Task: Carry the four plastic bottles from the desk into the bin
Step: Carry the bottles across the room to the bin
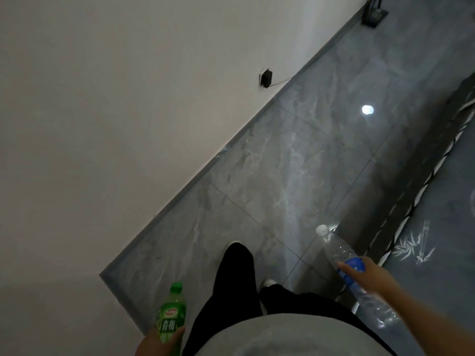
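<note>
My left hand (159,341) grips a green plastic bottle (171,313) with a green cap, upright at the bottom left of the view. My right hand (365,274) holds a clear plastic bottle with a blue label (336,249) and a white cap; it lies tilted, cap pointing up and left, base toward my forearm. No bin and no desk are in view. Both bottles hang over the floor as I stand.
A white wall (102,124) runs along the left, meeting the grey marble-tile floor (295,163) at a dark skirting. A black plug (266,77) with a cable sits in the wall. A dark rug (437,227) lies at the right. My legs in black trousers (236,278) stand mid-floor.
</note>
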